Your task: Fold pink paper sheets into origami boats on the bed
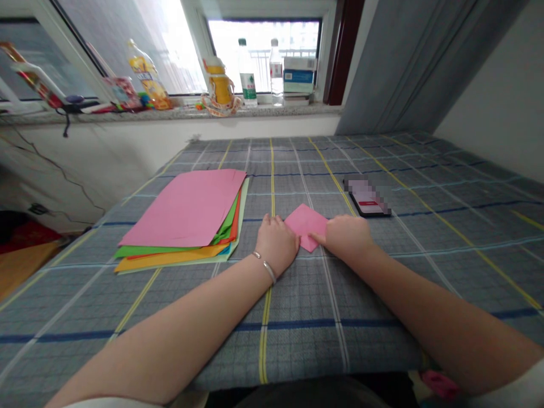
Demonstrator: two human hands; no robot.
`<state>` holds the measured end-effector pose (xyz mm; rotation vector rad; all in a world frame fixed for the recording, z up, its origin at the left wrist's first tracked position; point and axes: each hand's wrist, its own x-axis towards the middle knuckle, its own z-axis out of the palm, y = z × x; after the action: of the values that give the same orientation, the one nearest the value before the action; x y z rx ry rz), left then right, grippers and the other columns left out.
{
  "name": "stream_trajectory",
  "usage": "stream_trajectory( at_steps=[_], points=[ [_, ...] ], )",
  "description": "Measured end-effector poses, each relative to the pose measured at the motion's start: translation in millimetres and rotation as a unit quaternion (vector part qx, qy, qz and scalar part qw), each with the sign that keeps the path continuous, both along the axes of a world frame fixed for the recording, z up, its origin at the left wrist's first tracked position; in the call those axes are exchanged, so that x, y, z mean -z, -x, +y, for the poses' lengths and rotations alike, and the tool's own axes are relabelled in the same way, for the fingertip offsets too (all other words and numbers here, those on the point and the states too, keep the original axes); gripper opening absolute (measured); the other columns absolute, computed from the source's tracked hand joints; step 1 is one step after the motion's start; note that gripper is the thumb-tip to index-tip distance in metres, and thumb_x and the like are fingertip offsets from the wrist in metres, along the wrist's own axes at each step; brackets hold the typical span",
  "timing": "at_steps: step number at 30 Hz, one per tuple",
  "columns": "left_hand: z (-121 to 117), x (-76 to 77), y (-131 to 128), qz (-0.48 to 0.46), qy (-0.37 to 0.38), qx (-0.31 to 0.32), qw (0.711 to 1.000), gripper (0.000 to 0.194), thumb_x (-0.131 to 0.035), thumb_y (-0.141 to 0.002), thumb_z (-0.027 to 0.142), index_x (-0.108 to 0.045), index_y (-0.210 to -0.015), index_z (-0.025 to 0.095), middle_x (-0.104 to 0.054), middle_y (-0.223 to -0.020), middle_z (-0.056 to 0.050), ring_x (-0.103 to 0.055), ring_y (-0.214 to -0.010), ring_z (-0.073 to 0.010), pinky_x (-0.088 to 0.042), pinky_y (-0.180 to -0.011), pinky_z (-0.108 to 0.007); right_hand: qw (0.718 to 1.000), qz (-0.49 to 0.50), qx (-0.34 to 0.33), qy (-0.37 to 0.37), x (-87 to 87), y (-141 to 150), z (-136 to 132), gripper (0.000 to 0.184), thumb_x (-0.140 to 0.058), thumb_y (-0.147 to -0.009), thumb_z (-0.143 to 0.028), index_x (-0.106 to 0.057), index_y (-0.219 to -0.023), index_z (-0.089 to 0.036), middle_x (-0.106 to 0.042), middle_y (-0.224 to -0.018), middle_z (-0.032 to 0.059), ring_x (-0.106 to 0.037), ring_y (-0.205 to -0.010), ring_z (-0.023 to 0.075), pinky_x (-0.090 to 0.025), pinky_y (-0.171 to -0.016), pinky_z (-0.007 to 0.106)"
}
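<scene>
we look down at a small pink paper square (304,225) lying between two bare forearms on a bed covered with a grey plaid sheet (306,297). the paper sits turned like a diamond, one corner pointing away from us, and its surface is smooth and matte. it looks folded, though we cannot count its layers because the hands cover part of it.

the left hand (277,243), with a thin silver bangle (266,270) at the wrist, rests against the paper's left side. its fingers (272,224) curl downward and touch the paper's near left edge, but we cannot tell whether they pinch it. the right hand (342,237) lies over the paper's right side, with its fingers (317,238) stretched out flat on top, pressing rather than clenching.

to our left, just beyond the left hand, lies a stack of coloured paper (182,207): a large pink sheet on top, with green, orange and yellow edges fanning out beneath it. to the right, well beyond the right hand, a smartphone (368,198) lies face up, its screen blurred.

farther ahead, a stone window sill (178,113) holds a yellow drink bottle (148,76), two clear water bottles (247,73), and a stack of boxes (300,73). a grey curtain (399,68) hangs to the right.
</scene>
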<state>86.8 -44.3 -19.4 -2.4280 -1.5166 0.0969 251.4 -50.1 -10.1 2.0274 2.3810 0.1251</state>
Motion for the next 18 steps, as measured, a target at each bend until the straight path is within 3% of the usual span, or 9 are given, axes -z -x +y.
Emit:
stream_trajectory(
  at_steps=[5,9,12,15,18],
  points=[
    [1,8.0,6,-0.062,-0.024,0.013,0.998,0.057,-0.034,-0.093,0.042,-0.054,-0.124,-0.001,-0.046,-0.140,-0.025,-0.045,-0.128,-0.0351,-0.016,-0.114,-0.050,0.995,0.053,0.010,-0.083,11.0,-21,13,0.065,-0.056,-0.073,-0.070,-0.063,-0.106,-0.015,-0.061,-0.109,0.0170,-0.058,-0.102,0.0318,-0.047,-0.085,0.043],
    [11,14.1,9,-0.097,-0.023,0.098,0.990,0.054,-0.033,-0.093,0.032,-0.039,-0.142,0.010,-0.026,-0.155,-0.011,-0.025,-0.142,-0.0290,-0.011,-0.117,-0.048,0.981,0.152,-0.080,-0.087,26.4,-20,24,0.060,-0.062,-0.075,-0.053,-0.056,-0.123,-0.017,-0.053,-0.131,0.0137,-0.048,-0.123,0.0283,-0.038,-0.103,0.042],
    [19,17.1,11,-0.097,0.036,0.153,0.983,0.055,-0.031,-0.094,0.029,-0.031,-0.147,0.015,-0.023,-0.156,-0.004,-0.021,-0.144,-0.0255,-0.017,-0.116,-0.046,0.982,0.161,-0.098,-0.029,34.6,-14,30,0.077,-0.062,-0.074,-0.055,-0.045,-0.139,-0.018,-0.042,-0.146,0.0142,-0.034,-0.137,0.0313,-0.026,-0.112,0.046],
    [25,18.1,11,-0.090,0.081,0.143,0.982,0.054,-0.026,-0.097,0.033,-0.028,-0.148,0.015,-0.027,-0.155,-0.005,-0.024,-0.143,-0.0256,-0.021,-0.115,-0.047,0.983,0.163,-0.082,0.011,38.2,-13,33,0.094,-0.060,-0.070,-0.065,-0.034,-0.146,-0.016,-0.032,-0.152,0.0166,-0.026,-0.141,0.0333,-0.021,-0.114,0.050],
    [26,18.0,8,-0.090,0.079,0.134,0.984,0.053,-0.024,-0.098,0.035,-0.030,-0.148,0.017,-0.031,-0.153,-0.005,-0.027,-0.141,-0.0251,-0.020,-0.116,-0.046,0.984,0.157,-0.084,0.027,38.9,-15,33,0.112,-0.063,-0.063,-0.068,-0.021,-0.151,-0.013,-0.024,-0.155,0.0177,-0.019,-0.143,0.0338,-0.017,-0.114,0.051]
  ],
)
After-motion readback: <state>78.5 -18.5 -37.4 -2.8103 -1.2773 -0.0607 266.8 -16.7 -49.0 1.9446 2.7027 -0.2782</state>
